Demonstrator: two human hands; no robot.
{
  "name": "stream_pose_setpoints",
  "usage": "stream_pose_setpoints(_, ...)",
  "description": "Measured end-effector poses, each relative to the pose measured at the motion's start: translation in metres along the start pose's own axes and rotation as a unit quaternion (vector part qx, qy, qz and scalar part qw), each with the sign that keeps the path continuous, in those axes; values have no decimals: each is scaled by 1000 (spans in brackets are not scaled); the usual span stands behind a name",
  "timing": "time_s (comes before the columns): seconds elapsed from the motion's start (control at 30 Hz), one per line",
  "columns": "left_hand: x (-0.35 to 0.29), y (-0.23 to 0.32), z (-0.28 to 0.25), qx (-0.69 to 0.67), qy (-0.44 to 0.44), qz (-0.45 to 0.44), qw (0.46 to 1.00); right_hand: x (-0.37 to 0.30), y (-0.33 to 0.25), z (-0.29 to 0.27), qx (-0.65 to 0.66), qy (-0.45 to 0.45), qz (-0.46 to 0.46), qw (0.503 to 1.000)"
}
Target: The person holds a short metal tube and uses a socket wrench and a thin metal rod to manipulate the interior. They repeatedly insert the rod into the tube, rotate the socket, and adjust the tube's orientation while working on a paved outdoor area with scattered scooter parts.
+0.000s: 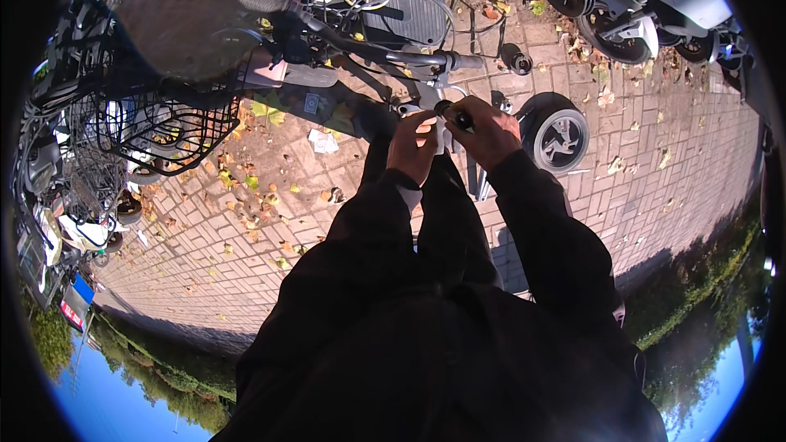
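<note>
Both my hands are close together in front of my body, just below a set of handlebars point(393, 56). The fingers of my right hand point(493, 133) are closed round a short dark cylindrical part point(463, 119), whose kind I cannot make out. My left hand point(410, 149) has its fingers curled inward beside a pale, silvery piece point(431, 96) of the frame. What those left fingers grip is hidden. On the paving to the right of my right hand lies a small wheel point(562, 139) with a black tyre and silver spokes.
A small black round part point(517, 59) sits on the brick paving beyond the wheel. At left is a black wire basket point(168, 127) among parked bikes. White paper point(323, 141) and fallen leaves lie on the ground. A parked scooter point(626, 33) is at far right.
</note>
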State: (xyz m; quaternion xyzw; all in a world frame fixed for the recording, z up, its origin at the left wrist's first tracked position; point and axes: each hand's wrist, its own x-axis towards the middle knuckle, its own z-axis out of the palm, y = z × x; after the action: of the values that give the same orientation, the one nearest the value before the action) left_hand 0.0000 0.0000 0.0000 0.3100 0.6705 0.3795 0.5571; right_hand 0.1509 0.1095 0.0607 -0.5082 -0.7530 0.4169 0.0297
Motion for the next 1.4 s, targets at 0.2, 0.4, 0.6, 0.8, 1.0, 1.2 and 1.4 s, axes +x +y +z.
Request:
stream_pose_setpoints(0.2, 0, 13, 2, -32, 13, -24, 999, -11, -31, -24, 1, 49, -20, 999)
stream_pose_setpoints(0.4, -9, 73, -11, 175, -3, 203, 964, -29, -70, -50, 135, 53, 15, 989)
stream_pose_setpoints(0.6, -20, 112, -34, 213, -102, 263, 936, -54, -72, -65, 331, -6, 73, 941)
stream_pose_setpoints(0.8, -68, 124, -51, 401, -128, 262, 868, -98, -31, -29, 562, -72, 180, 804)
stream_pose_setpoints(1.0, -111, 138, -16, 586, -180, 192, 766, -131, 0, 37, 693, -107, 337, 628)
stream_pose_setpoints(1.2, -133, 143, 21, 582, -188, 89, 787, -150, 42, 59, 712, -13, 357, 605)
stream_pose_setpoints(1.4, -137, 130, 11, 551, -241, 37, 798, -164, 59, 71, 679, 26, 333, 654)
